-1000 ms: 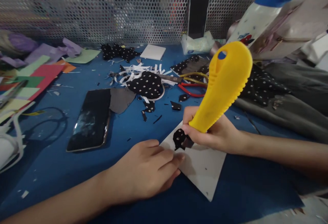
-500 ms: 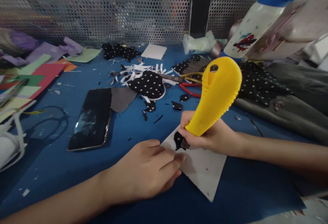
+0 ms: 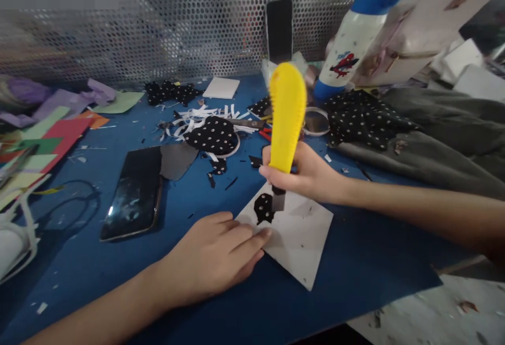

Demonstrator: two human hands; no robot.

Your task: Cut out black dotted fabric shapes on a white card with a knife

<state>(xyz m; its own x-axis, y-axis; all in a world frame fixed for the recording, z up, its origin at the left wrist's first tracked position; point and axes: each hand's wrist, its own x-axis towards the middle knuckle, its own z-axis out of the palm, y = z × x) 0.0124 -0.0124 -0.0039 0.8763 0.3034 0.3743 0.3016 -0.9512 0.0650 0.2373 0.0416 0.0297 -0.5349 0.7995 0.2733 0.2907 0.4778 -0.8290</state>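
Observation:
My right hand is wrapped round the yellow handle of a cutter. Its short grey blade points down, just right of a small black dotted fabric piece. That piece lies on a white square board, set cornerwise on the blue table. My left hand rests palm down over the board's left corner, fingers stretched out, fingertips just below the fabric piece. Nothing shows in its grasp; the underside is hidden.
Left of the board lies a black phone beside a grey scrap. Behind are a dotted round piece, white paper strips and partly hidden scissors. A bottle and dark cloth are at the right.
The cutter has turned more upright, and its blade has come away from the fabric piece, uncovering more of it. My left hand stays at the board. The whole view has shifted slightly.

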